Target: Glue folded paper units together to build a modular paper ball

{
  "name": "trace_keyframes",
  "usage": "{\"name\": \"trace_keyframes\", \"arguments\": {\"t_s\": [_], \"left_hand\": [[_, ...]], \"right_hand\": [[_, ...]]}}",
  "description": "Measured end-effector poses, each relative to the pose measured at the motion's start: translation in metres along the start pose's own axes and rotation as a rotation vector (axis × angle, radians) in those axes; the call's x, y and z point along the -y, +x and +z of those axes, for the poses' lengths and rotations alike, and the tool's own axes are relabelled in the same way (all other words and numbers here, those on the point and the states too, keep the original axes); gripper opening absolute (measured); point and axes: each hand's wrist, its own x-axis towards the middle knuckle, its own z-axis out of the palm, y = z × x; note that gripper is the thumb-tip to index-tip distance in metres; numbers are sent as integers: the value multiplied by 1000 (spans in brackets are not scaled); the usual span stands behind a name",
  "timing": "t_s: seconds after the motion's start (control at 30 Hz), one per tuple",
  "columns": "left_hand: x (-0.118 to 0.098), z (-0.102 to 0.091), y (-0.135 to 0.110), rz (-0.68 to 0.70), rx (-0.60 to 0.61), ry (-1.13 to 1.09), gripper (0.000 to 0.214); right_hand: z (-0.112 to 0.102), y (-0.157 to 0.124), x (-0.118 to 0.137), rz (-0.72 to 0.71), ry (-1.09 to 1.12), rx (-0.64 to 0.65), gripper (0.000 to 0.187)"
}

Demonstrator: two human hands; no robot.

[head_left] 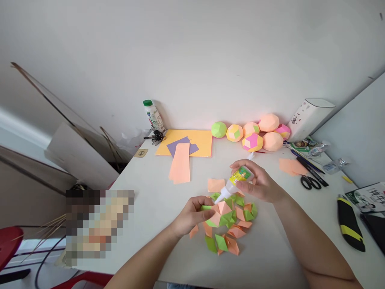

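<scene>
My right hand (pixel 261 181) is closed round a small glue bottle (pixel 237 180) with a yellow-green label, tilted so its white nozzle points down-left. The nozzle tip sits at a part-assembled orange and green folded-paper piece (pixel 221 212). My left hand (pixel 192 214) pinches that piece from the left, just above the white table (pixel 270 249). Several loose folded orange and green paper units (pixel 231 237) lie under and around both hands.
Several finished paper balls (pixel 255 132) line the wall at the back. Yellow, purple and peach paper sheets (pixel 186 150) lie back-centre, beside a green-capped bottle (pixel 152 115) and keys (pixel 156 137). Scissors (pixel 311 182), pens and a black-yellow tool (pixel 349 224) are at the right.
</scene>
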Motion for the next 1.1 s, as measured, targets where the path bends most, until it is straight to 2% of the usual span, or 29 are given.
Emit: {"name": "trace_keyframes", "arguments": {"t_s": [0.17,0.47,0.87,1.1], "left_hand": [[-4,2,-1,6,31,-39,18],[-2,1,0,-14,15,-31,18],[-6,2,-1,-7,11,-1,23],[-3,2,0,74,29,-11,19]], "right_hand": [[4,0,-1,9,-76,49,37],[8,1,4,-8,-149,106,33],[10,7,-3,85,-55,93,32],[8,7,-10,150,5,118,32]]}}
